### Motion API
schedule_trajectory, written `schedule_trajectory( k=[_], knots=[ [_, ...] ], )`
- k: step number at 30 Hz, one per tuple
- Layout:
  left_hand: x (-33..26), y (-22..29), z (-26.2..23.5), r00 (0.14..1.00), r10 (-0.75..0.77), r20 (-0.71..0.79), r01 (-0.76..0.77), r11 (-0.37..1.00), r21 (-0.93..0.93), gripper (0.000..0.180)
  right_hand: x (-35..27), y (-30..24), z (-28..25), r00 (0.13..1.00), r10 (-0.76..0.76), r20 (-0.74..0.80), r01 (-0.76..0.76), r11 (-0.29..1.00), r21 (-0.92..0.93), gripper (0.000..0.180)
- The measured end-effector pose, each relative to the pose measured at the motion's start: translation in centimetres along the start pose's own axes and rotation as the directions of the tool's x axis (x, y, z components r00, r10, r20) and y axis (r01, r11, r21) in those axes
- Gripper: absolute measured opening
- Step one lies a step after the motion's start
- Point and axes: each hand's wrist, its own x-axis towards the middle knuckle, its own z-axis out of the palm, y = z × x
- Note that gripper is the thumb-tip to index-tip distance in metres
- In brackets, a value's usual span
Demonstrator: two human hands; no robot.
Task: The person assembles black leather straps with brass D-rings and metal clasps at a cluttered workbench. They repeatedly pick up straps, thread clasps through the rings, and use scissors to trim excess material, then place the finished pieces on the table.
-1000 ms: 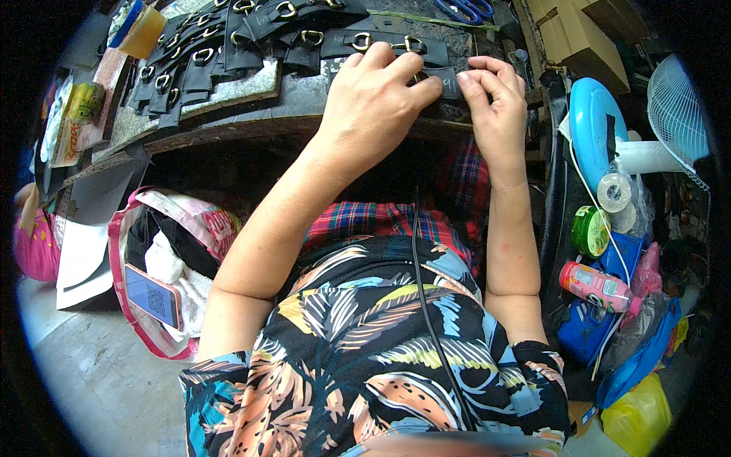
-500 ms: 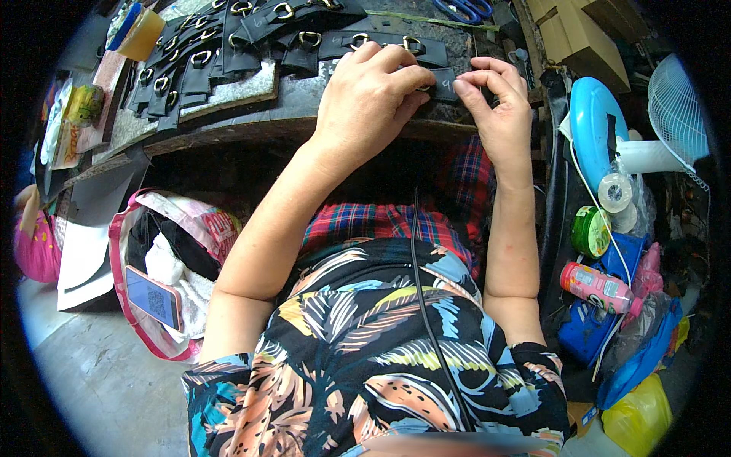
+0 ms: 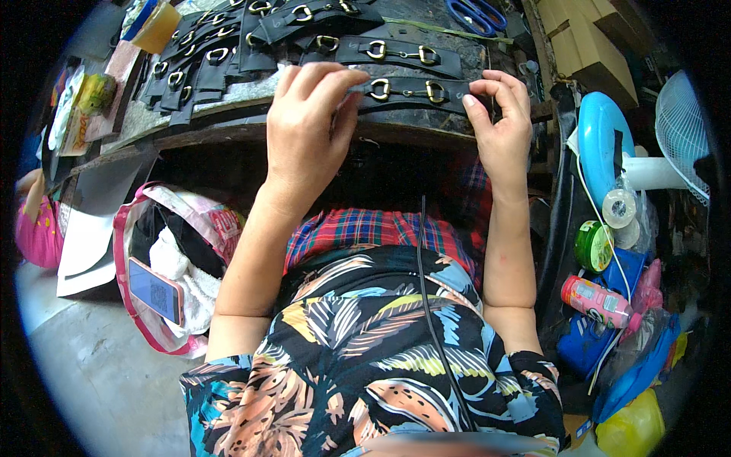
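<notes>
A black leather strap (image 3: 415, 90) with two gold-coloured D-shaped rings joined by a small metal link lies along the near edge of the workbench. My left hand (image 3: 308, 126) pinches its left end between thumb and fingers, which partly hide that end. At the strap's right end, my right hand (image 3: 504, 126) is closed with thumb and forefinger on the tip. Just beyond lies a similar black strap (image 3: 400, 55) with the same gold fittings. Several more black straps with gold rings (image 3: 217, 55) are heaped to the left, near my left hand.
Blue-handled scissors (image 3: 476, 17) lie at the back of the bench. A tub with yellowish contents (image 3: 156, 29) stands at the far left. On the right are cardboard boxes (image 3: 590, 49), a fan (image 3: 681, 126) and a pink bottle (image 3: 598, 301). A bag with a phone (image 3: 156, 291) sits lower left.
My left hand has moved left, from over the strap to its left end, uncovering the gold fittings. My right thumb and forefinger have come closer to the right end. The view has shifted slightly.
</notes>
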Motion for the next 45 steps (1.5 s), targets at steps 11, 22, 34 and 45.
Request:
schedule_trajectory(
  k=[11, 22, 34, 45],
  knots=[
    [-0.5, -0.2, -0.1, 1.0, 0.013, 0.017, -0.014, 0.994, 0.113, 0.022, 0.2, 0.0, -0.1, 0.998, -0.046, 0.029, 0.048, 0.997, -0.053, 0.025],
    [1.8, 0.6, 3.7, 0.999, 0.028, 0.035, -0.033, 0.989, 0.147, 0.011, 0.3, 0.2, -0.6, 0.994, -0.085, 0.071, 0.089, 0.995, -0.043, 0.026],
    [0.0, -0.1, -0.5, 0.996, -0.039, 0.084, 0.038, 0.999, 0.018, 0.04, 0.0, -0.5, -1.1, 0.996, -0.078, 0.05, 0.084, 0.986, -0.142, 0.025],
    [-0.1, 0.0, 0.4, 0.988, -0.083, 0.131, 0.066, 0.99, 0.127, 0.028, -0.1, 0.1, -0.5, 0.998, -0.052, 0.035, 0.054, 0.996, -0.065, 0.025]
  ],
)
